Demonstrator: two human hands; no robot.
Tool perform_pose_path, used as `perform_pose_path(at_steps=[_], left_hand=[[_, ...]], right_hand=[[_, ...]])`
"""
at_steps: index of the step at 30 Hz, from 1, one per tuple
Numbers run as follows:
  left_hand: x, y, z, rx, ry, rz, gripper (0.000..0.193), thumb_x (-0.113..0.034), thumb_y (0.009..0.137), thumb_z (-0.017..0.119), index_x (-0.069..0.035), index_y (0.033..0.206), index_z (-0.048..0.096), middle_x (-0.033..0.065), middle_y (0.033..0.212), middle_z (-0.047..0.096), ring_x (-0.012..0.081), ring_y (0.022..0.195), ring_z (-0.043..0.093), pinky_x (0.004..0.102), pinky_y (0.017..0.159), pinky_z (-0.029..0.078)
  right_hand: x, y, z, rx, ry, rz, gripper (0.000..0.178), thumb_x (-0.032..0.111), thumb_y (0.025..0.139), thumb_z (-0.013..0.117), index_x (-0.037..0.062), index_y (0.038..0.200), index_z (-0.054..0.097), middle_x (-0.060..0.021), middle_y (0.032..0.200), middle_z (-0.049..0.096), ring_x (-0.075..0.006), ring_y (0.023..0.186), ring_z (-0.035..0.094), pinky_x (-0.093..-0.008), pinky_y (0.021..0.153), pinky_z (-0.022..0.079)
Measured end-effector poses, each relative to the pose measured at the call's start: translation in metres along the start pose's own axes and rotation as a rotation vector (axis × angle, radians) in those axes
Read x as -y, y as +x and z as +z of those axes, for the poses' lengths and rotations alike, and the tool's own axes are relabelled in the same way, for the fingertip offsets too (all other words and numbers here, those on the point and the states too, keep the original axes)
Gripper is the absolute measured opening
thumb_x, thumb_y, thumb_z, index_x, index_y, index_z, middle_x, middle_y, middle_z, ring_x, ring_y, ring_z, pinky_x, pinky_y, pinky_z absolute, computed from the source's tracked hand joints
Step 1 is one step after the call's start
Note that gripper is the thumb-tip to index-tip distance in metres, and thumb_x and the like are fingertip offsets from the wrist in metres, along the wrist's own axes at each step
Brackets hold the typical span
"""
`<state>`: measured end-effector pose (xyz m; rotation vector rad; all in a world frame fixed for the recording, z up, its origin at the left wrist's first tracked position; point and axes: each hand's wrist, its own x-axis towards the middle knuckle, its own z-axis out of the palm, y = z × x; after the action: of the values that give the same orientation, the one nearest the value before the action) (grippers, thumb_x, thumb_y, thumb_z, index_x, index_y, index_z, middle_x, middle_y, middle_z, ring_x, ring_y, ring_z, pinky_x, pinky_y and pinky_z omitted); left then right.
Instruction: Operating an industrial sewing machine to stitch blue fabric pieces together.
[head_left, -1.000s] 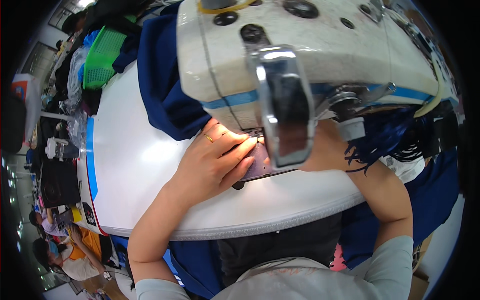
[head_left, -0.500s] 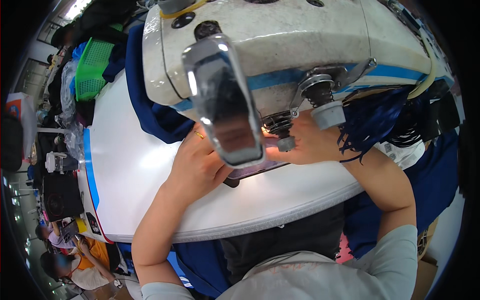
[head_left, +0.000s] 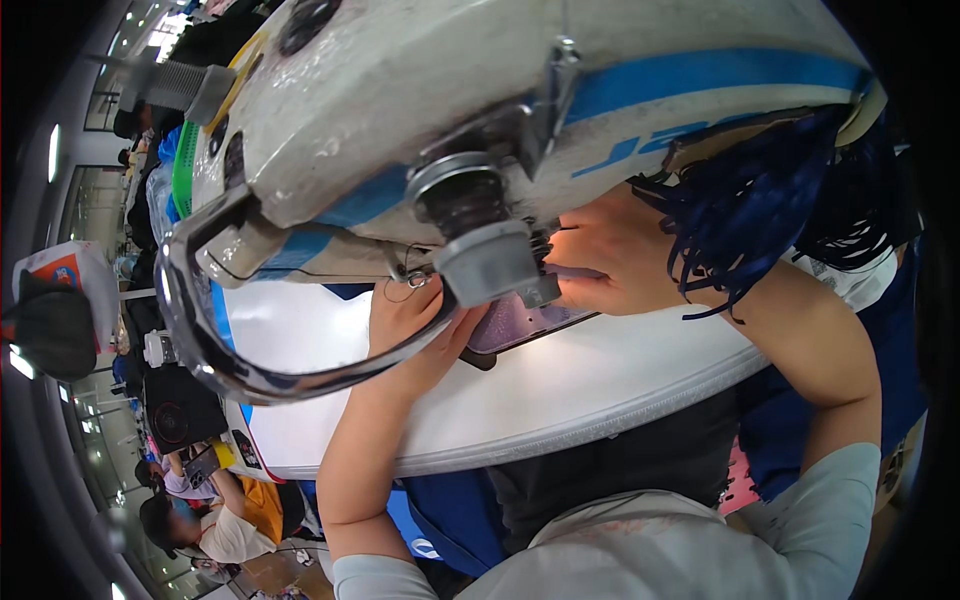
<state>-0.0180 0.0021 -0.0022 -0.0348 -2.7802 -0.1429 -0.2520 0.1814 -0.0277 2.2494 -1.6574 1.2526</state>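
Note:
A large white and blue sewing machine [head_left: 400, 110] fills the upper part of the view and covers much of the work under it. My left hand [head_left: 410, 325] rests on the white table, seen partly through a curved metal lever [head_left: 300, 385]; its fingertips are out of sight behind the machine. Across from it, my right hand [head_left: 625, 260] reaches in under the machine head with bent fingers and thumb drawn together. A grey knob hides their tips, and what they hold cannot be made out. Between the hands lies a shiny purplish plate [head_left: 515, 325] with a dark edge.
Navy cloth [head_left: 348, 291] shows beyond my left hand. A bundle of dark blue strips [head_left: 755, 205] hangs from the machine above my right wrist. The white table [head_left: 540, 390] has a curved front edge with a ruler strip. Other people [head_left: 225, 510] sit at the far left.
The view has shifted and tilted, so the machine looms larger and the lever appears farther left. Both hands stay near the purplish plate, with little visible movement of their own.

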Motion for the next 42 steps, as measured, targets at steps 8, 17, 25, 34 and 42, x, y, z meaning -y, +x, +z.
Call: perform_pose_path(at_steps=[8, 17, 25, 34, 42], left_hand=[[0.001, -0.004, 0.001, -0.008, -0.050, -0.051, 0.026, -0.011, 0.081, 0.093, -0.014, 0.103, 0.081, 0.0020, 0.098, 0.079, 0.0238, 0.084, 0.074, 0.0371, 0.068, 0.053], [-0.005, 0.005, 0.005, -0.108, -0.116, -0.090, 0.016, -0.009, 0.085, 0.093, -0.009, 0.094, 0.080, 0.0087, 0.082, 0.075, 0.0284, 0.066, 0.068, 0.0394, 0.061, 0.052], [-0.008, -0.002, 0.003, -0.075, -0.047, -0.165, 0.022, -0.003, 0.082, 0.093, -0.008, 0.102, 0.084, 0.0096, 0.104, 0.080, 0.0278, 0.085, 0.073, 0.0409, 0.068, 0.056], [-0.005, 0.002, -0.004, -0.124, -0.088, -0.103, 0.024, 0.003, 0.086, 0.091, -0.004, 0.109, 0.085, 0.0126, 0.107, 0.083, 0.0322, 0.097, 0.079, 0.0405, 0.091, 0.061], [-0.016, 0.013, -0.003, -0.095, -0.085, -0.102, 0.020, 0.003, 0.089, 0.089, -0.001, 0.108, 0.084, 0.0148, 0.108, 0.083, 0.0318, 0.099, 0.078, 0.0396, 0.092, 0.060]], right_hand=[[0.005, 0.003, -0.002, 0.061, -0.032, 0.057, 0.015, 0.024, 0.084, 0.081, 0.0110, 0.083, 0.073, -0.0076, 0.082, 0.060, -0.0322, 0.083, 0.067, -0.0453, 0.072, 0.051], [0.002, 0.004, 0.005, 0.092, -0.093, -0.040, 0.028, 0.031, 0.092, 0.083, 0.0115, 0.112, 0.080, -0.0095, 0.105, 0.072, -0.0351, 0.108, 0.070, -0.0470, 0.101, 0.055], [-0.011, -0.009, 0.026, -0.117, 0.665, 0.201, 0.030, 0.033, 0.095, 0.082, 0.0080, 0.110, 0.075, -0.0074, 0.119, 0.072, -0.0303, 0.114, 0.066, -0.0439, 0.098, 0.057], [-0.004, -0.009, 0.041, -0.124, -0.079, 0.106, 0.034, 0.035, 0.099, 0.076, 0.0153, 0.126, 0.080, 0.0016, 0.129, 0.078, -0.0229, 0.120, 0.072, -0.0380, 0.107, 0.057], [-0.015, -0.020, 0.052, -0.300, -0.261, -0.076, 0.029, 0.037, 0.099, 0.078, 0.0231, 0.124, 0.084, 0.0053, 0.136, 0.078, -0.0175, 0.124, 0.071, -0.0357, 0.110, 0.057]])
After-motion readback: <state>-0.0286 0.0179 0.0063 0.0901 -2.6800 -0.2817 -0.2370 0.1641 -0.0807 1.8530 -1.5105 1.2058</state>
